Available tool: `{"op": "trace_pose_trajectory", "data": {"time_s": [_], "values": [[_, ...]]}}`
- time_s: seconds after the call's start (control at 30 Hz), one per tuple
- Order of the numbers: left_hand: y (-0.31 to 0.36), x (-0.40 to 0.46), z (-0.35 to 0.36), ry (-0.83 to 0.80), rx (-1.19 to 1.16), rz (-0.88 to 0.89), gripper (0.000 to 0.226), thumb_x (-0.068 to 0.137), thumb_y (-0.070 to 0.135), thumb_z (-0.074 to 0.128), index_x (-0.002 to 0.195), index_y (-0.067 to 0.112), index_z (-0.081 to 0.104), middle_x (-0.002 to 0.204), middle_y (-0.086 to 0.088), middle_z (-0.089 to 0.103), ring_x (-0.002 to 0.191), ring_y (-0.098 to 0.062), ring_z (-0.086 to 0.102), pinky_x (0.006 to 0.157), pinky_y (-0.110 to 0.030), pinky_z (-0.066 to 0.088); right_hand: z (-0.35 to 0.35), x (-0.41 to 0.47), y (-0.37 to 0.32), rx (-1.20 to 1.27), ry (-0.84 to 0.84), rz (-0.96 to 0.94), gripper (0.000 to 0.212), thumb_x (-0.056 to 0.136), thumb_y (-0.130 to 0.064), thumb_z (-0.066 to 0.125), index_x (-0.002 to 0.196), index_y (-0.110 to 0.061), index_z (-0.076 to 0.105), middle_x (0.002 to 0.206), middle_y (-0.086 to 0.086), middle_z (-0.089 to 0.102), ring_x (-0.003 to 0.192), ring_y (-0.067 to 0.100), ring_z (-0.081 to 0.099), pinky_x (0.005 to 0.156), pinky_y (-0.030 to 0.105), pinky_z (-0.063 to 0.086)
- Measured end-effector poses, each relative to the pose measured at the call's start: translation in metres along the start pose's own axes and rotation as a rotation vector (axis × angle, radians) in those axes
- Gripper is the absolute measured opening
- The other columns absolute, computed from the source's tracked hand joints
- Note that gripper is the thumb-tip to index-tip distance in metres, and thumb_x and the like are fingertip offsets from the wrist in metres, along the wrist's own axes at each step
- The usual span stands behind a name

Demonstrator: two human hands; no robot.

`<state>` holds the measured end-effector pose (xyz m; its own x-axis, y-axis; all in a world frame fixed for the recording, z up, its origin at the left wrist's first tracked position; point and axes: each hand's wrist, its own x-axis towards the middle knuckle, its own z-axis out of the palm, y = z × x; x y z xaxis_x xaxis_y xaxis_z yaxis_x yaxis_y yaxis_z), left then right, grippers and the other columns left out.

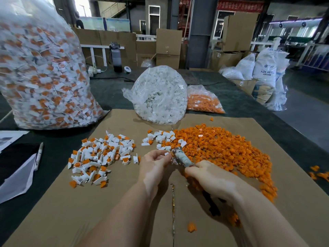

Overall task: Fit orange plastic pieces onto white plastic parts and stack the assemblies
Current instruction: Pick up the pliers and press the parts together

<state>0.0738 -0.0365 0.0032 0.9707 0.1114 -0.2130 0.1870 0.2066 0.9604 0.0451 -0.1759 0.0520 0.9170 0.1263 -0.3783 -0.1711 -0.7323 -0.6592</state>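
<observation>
My left hand (pixel 154 164) pinches a small white part (pixel 167 153) at its fingertips, over the middle of the cardboard sheet (pixel 124 211). My right hand (pixel 211 177) grips a taped, grey tool (pixel 183 158) whose metal tip meets that white part. A wide pile of loose orange pieces (pixel 226 148) lies to the right. A small cluster of bare white parts (pixel 160 137) sits just beyond my hands. On the left lies a heap of finished white-and-orange assemblies (pixel 99 155).
A tall clear bag of assemblies (pixel 41 72) stands at the far left. A bag of white parts (pixel 160 97) and a bag of orange pieces (pixel 204 102) sit behind the cardboard. A pen (pixel 38 155) and papers lie left. Stray orange pieces (pixel 318 173) lie right.
</observation>
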Motion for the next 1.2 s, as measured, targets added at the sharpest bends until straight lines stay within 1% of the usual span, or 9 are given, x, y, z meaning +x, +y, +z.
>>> {"op": "trace_pose_trajectory", "data": {"time_s": [0.13,0.33,0.4,0.57,0.7,0.8,0.93,1.07,1.2], "values": [[0.001,0.001,0.001,0.047,0.042,0.002,0.013,0.088,0.008,0.062,0.100,0.004,0.063,0.082,-0.009,0.066,0.045,0.002,0.059,0.040,-0.010,0.041,-0.002,-0.002,0.000,0.108,-0.092,0.039,0.020,0.089,-0.033,0.048,0.082,-0.015,0.054,0.064,0.000,0.047,0.057,0.016,0.042,0.059,0.032,0.031],[0.002,0.002,0.002,0.067,0.066,-0.004,0.011,0.089,0.007,0.060,0.099,0.004,0.063,0.083,-0.012,0.066,0.063,-0.013,0.060,0.050,-0.018,0.048,0.002,0.000,-0.001,0.104,-0.128,-0.002,0.019,0.095,-0.029,0.042,0.085,-0.016,0.051,0.072,0.004,0.056,0.066,0.020,0.054,0.071,0.041,0.053],[0.002,0.001,0.003,0.063,0.070,-0.010,0.008,0.089,0.008,0.060,0.096,0.006,0.063,0.081,-0.010,0.066,0.063,-0.012,0.060,0.050,-0.018,0.049,0.004,0.002,0.000,0.025,-0.095,-0.036,0.019,0.095,-0.032,0.041,0.089,-0.016,0.051,0.079,0.005,0.055,0.071,0.020,0.055,0.080,0.045,0.052],[0.003,0.000,0.002,0.069,0.079,0.010,0.009,0.090,0.007,0.059,0.097,0.004,0.063,0.077,-0.006,0.063,0.059,-0.008,0.056,0.042,-0.010,0.043,0.005,0.005,0.003,0.033,-0.082,0.000,0.021,0.092,-0.040,0.046,0.095,-0.020,0.050,0.084,0.002,0.055,0.077,0.017,0.056,0.072,0.035,0.045],[0.002,-0.001,0.002,0.063,0.091,0.015,0.009,0.089,0.007,0.059,0.098,0.004,0.063,0.077,-0.007,0.065,0.059,-0.008,0.059,0.048,-0.014,0.046,0.007,0.006,0.005,0.064,-0.073,0.023,0.030,0.089,-0.043,0.048,0.105,-0.018,0.051,0.094,0.003,0.056,0.095,0.024,0.061,0.085,0.041,0.048],[0.002,-0.001,0.002,0.071,0.088,0.015,0.006,0.089,0.006,0.060,0.094,0.006,0.063,0.074,-0.005,0.063,0.051,-0.003,0.057,0.042,-0.011,0.043,0.007,0.007,0.006,0.051,-0.089,0.021,0.033,0.091,-0.042,0.046,0.109,-0.015,0.049,0.096,0.005,0.056,0.099,0.026,0.062,0.091,0.045,0.047],[0.002,-0.001,0.002,0.077,0.091,0.013,0.005,0.088,0.005,0.060,0.092,0.006,0.063,0.075,-0.007,0.064,0.055,-0.007,0.058,0.042,-0.012,0.043,0.008,0.006,0.004,0.118,-0.108,0.019,0.015,0.094,-0.032,0.043,0.096,-0.017,0.046,0.078,0.003,0.059,0.069,0.019,0.058,0.068,0.034,0.050],[0.003,-0.001,0.002,0.078,0.079,0.009,0.005,0.089,0.003,0.058,0.091,0.002,0.063,0.071,-0.008,0.062,0.039,0.003,0.054,0.039,-0.011,0.041,0.010,0.005,0.002,-0.104,-0.001,-0.048,0.016,0.096,-0.037,0.041,0.087,-0.023,0.042,0.082,-0.003,0.050,0.067,0.012,0.048,0.060,0.025,0.036],[0.004,-0.003,0.002,0.072,0.068,0.006,0.005,0.089,0.002,0.058,0.092,0.001,0.062,0.069,-0.008,0.062,0.038,0.003,0.054,0.037,-0.011,0.040,0.012,0.003,-0.001,-0.234,0.040,-0.083,0.025,0.099,-0.037,0.037,0.077,-0.027,0.033,0.079,-0.008,0.039,0.064,0.005,0.039,0.053,0.021,0.027]]}}
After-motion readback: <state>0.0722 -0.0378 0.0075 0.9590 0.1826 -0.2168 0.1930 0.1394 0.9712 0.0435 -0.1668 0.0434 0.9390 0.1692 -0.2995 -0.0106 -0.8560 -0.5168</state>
